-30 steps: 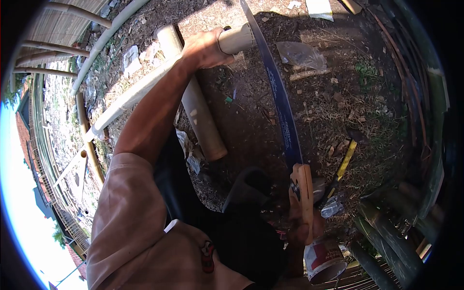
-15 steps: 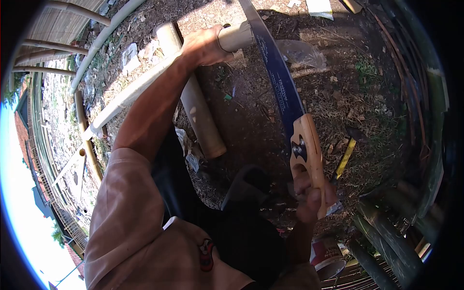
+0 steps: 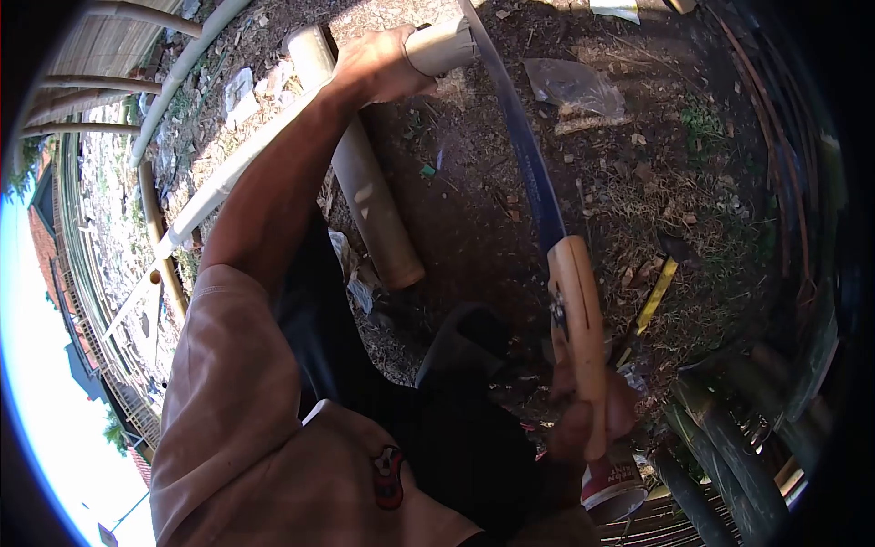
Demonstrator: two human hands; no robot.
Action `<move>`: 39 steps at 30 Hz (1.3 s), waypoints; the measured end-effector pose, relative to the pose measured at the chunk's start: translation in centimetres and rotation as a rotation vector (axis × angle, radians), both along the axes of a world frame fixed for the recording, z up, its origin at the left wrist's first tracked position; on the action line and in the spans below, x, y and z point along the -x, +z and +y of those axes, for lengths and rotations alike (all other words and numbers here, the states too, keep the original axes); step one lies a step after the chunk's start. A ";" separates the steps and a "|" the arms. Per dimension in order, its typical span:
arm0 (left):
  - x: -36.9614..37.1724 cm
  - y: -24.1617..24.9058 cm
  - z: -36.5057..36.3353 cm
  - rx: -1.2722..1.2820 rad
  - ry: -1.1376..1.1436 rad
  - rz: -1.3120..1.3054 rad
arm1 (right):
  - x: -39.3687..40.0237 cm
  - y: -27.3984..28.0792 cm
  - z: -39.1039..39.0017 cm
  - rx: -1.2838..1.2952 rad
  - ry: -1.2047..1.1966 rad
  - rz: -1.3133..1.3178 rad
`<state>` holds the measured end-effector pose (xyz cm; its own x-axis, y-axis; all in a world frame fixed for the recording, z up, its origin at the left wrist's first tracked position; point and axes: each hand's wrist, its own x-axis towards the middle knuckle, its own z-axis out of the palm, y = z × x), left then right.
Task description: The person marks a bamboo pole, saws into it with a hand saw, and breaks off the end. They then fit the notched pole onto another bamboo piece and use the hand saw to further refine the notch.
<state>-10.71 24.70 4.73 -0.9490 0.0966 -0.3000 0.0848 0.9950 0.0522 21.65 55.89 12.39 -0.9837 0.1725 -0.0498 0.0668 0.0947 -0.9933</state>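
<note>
We were midway through sawing a bamboo pole. Our left hand was closed around the pole close to its cut end, pinning it steady, while our right hand gripped the wooden handle of the handsaw, whose blue blade crossed the pole just beside the left hand. A shorter bamboo piece lay on the dirt beneath. By our judgement, the next stroke called for a straight push and a firm hold.
</note>
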 end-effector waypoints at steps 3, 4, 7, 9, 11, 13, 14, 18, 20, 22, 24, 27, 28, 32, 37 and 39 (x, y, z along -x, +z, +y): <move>0.3 -0.7 -0.6 -0.026 -0.032 0.021 | -1.2 -0.5 -1.3 -0.197 0.024 0.050; 0.2 -0.4 -0.7 -0.017 -0.026 0.016 | -1.1 -1.3 -1.9 -0.179 -0.063 0.050; -0.3 -0.9 -0.4 -0.010 -0.005 0.076 | 4.2 -3.8 -2.3 0.062 -0.016 0.071; -1.1 -1.2 -0.1 0.003 -0.014 0.045 | 6.2 -3.5 -2.1 0.137 0.009 0.013; -0.6 -0.8 -0.4 0.030 -0.009 0.060 | 7.2 -4.5 -1.6 0.126 0.081 0.049; -0.6 -1.0 -0.5 0.041 -0.011 0.051 | 4.0 -2.8 -1.9 0.080 0.006 0.093; -0.5 -0.8 -0.6 0.006 -0.045 0.067 | 3.4 -2.8 -1.8 0.067 -0.027 0.118; -1.4 -0.7 -0.7 0.017 -0.026 0.135 | 4.4 -3.3 -0.6 0.209 0.038 0.004; -1.4 -1.0 0.3 0.014 -0.032 0.138 | 11.6 -1.7 -3.0 0.107 0.116 -0.047; -1.3 -1.0 -0.4 0.038 -0.052 0.132 | 13.6 -1.0 -4.0 -0.007 0.195 -0.077; -1.6 -1.1 -0.3 0.043 -0.036 0.104 | 10.7 -1.7 -2.9 0.102 0.128 -0.036; -2.1 -1.9 -0.6 -0.031 -0.048 0.229 | 7.1 -2.7 0.4 0.404 0.146 -0.097; -2.6 -2.3 -1.1 -0.021 -0.051 0.212 | 6.7 -3.3 0.5 0.467 0.150 -0.110; -2.7 -2.2 -0.4 -0.055 -0.021 0.216 | 16.9 -1.8 -4.6 0.108 0.214 -0.079; -1.2 -2.2 -0.7 -0.004 -0.064 0.244 | 9.0 -3.2 -2.8 0.358 0.063 0.005; -2.5 -2.4 -0.2 0.086 0.004 0.212 | 8.2 -2.4 -2.3 0.425 0.090 -0.001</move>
<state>-8.18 24.50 2.31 -0.9921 0.0750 -0.1006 0.0804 0.9955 -0.0511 13.46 53.61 10.04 -0.9939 0.0501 -0.0986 0.0778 -0.3169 -0.9452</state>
